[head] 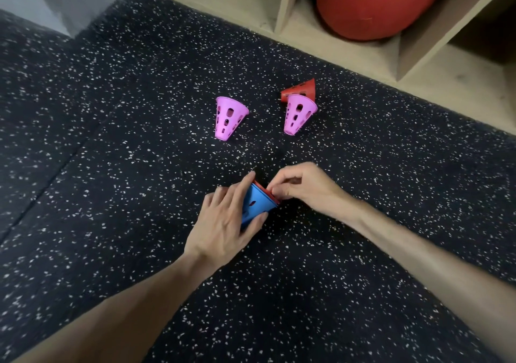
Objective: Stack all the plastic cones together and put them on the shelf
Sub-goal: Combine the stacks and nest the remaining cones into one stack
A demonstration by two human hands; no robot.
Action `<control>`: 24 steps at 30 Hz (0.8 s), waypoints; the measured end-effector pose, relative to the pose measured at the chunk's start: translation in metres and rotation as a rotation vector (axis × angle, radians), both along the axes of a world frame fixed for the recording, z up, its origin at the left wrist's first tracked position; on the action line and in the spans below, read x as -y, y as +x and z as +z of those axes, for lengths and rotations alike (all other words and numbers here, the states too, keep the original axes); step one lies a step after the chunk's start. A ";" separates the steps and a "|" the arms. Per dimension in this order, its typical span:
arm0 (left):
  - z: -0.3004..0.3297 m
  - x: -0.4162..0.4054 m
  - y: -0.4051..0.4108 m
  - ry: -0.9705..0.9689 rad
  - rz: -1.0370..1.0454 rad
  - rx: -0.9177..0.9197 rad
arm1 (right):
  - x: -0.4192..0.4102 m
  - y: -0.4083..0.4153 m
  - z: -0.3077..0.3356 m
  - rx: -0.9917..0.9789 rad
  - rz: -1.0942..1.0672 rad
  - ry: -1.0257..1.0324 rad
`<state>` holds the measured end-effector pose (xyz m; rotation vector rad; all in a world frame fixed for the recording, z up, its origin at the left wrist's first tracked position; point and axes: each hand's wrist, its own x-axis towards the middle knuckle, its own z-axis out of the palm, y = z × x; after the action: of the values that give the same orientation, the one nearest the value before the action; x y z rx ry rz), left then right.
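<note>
- Black speckled floor [111,139] runs up to a wooden shelf [418,55].
- Left hand [223,223] wraps the blue cone [258,203]; right hand [301,187] pinches a red cone [265,189] tucked inside.
- Pushed crooked, it may jam.
- Two pink cones [229,117] and another red one [300,89] wait apart.

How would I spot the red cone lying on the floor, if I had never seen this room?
Start at the wooden shelf holding a big red ball. On the speckled floor before it stand two pink cones. The red cone lies tipped over just behind the right pink cone, the only loose red one.
</note>
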<state>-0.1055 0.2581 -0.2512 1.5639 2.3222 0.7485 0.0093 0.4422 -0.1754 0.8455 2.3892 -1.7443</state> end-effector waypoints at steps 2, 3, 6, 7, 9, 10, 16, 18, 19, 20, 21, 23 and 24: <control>-0.001 0.000 0.000 -0.004 0.007 0.008 | -0.017 -0.007 0.010 -0.022 -0.073 0.182; -0.001 0.001 0.000 -0.004 0.011 0.015 | -0.028 -0.011 0.013 -0.045 -0.152 0.287; -0.003 0.001 -0.001 0.001 0.014 0.018 | -0.067 -0.025 0.014 -0.100 -0.376 0.470; -0.003 0.001 0.000 0.001 0.014 0.015 | -0.078 -0.030 0.011 -0.085 -0.399 0.506; -0.003 -0.001 0.000 0.002 0.018 0.010 | -0.094 -0.040 0.004 -0.013 -0.362 0.560; -0.003 -0.001 0.001 0.002 0.020 0.006 | -0.098 -0.044 0.001 0.028 -0.336 0.575; -0.003 0.000 0.000 -0.002 0.014 -0.010 | -0.098 -0.052 -0.014 0.094 -0.464 0.682; -0.002 0.000 0.000 0.002 0.010 -0.014 | -0.095 -0.048 -0.013 0.107 -0.462 0.674; -0.001 0.000 0.000 0.002 0.009 -0.009 | -0.094 -0.045 -0.012 0.095 -0.469 0.664; -0.001 0.001 0.000 0.001 0.008 -0.006 | -0.091 -0.042 -0.009 0.077 -0.469 0.642; 0.000 0.000 0.000 0.002 0.007 -0.007 | -0.088 -0.039 -0.006 0.053 -0.454 0.603; 0.001 0.000 0.000 0.007 0.008 -0.011 | -0.076 -0.032 0.001 0.000 -0.385 0.513; 0.001 0.000 0.000 0.007 0.009 -0.013 | -0.068 -0.027 0.004 -0.017 -0.350 0.488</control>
<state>-0.1051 0.2580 -0.2506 1.5665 2.3399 0.7521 -0.0181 0.5101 -0.1716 1.3788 2.8687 -1.2523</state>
